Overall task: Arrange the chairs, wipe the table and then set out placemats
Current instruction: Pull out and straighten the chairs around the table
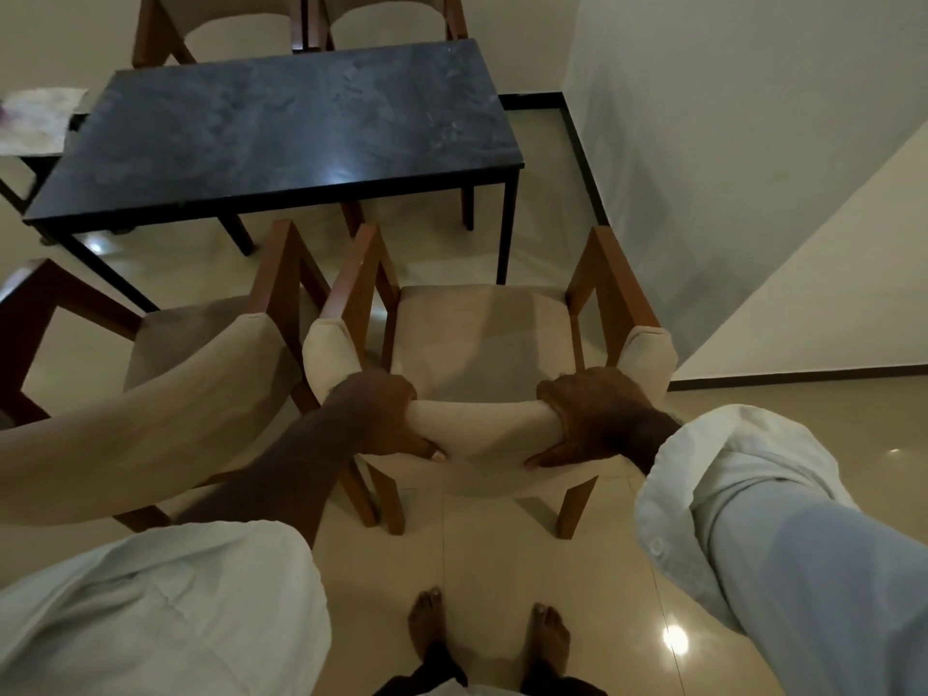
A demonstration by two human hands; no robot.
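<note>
Left hand [382,415], right hand [597,420], fingers curled round chair backrest [482,425], arms outstretched

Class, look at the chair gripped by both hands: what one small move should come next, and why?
Probably slide the chair straight forward toward the table. The left hand and the right hand both grip its backrest, its seat faces the table's near edge, and a strip of floor lies between them, whereas the far chairs stand close to the opposite edge.
</note>
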